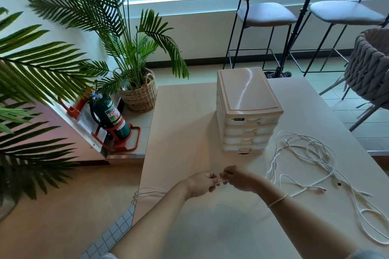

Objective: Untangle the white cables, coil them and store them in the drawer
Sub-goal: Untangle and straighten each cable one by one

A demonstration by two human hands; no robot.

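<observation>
Above the beige table (185, 124), my left hand (201, 183) and my right hand (240, 177) meet fingertip to fingertip, both pinching a short stretch of white cable. That cable's gathered loops (147, 193) trail left from under my left wrist and hang over the table's left edge. A loose tangle of white cables (311, 157) sprawls on the table to the right of my hands, with connector ends near its lower middle. A cream plastic drawer unit (246, 111) stands upright behind my hands; its several drawers are closed.
Palm plants and a wicker pot (139, 94) fill the left side, beside a green fire extinguisher (109, 118) on a red stand. Two bar stools (265, 14) stand at the window counter behind the table. A woven grey chair (370, 65) sits at the right.
</observation>
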